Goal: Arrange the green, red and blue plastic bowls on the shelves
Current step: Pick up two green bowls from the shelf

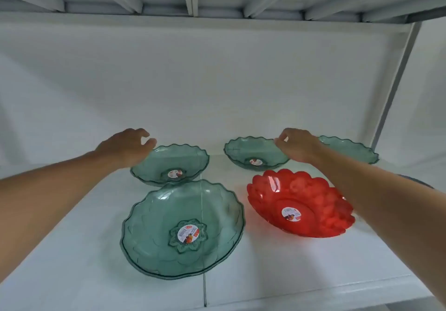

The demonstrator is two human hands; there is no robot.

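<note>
so five bowls are already set out on the white shelf [72, 250]: a big green bowl [182, 229] at the front left, a red bowl [300, 203] at the front right sitting tilted on its side edge, and three smaller green ones lined up along the back, namely the back-left green bowl [171, 164], the back-middle green bowl [251, 152] and the back-right green bowl [350, 149], which is partly hidden by the right forearm. no blue bowl is seen anywhere in view, so that part is judged as not done yet, or it's just out of frame. the left hand [125, 147] is held at the far-left rim of the back-left bowl with the fingers curled loosely and nothing gripped; whether the rim is actually touched can't be told. the right hand [299, 145] is placed at the right rim of the back-middle bowl, thumb and finger drawn close as if a pinch is being made, but a firm hold can't be confirmed. the back row probably gets nudged into line here, and the red bowl likely needs flattening.
</note>
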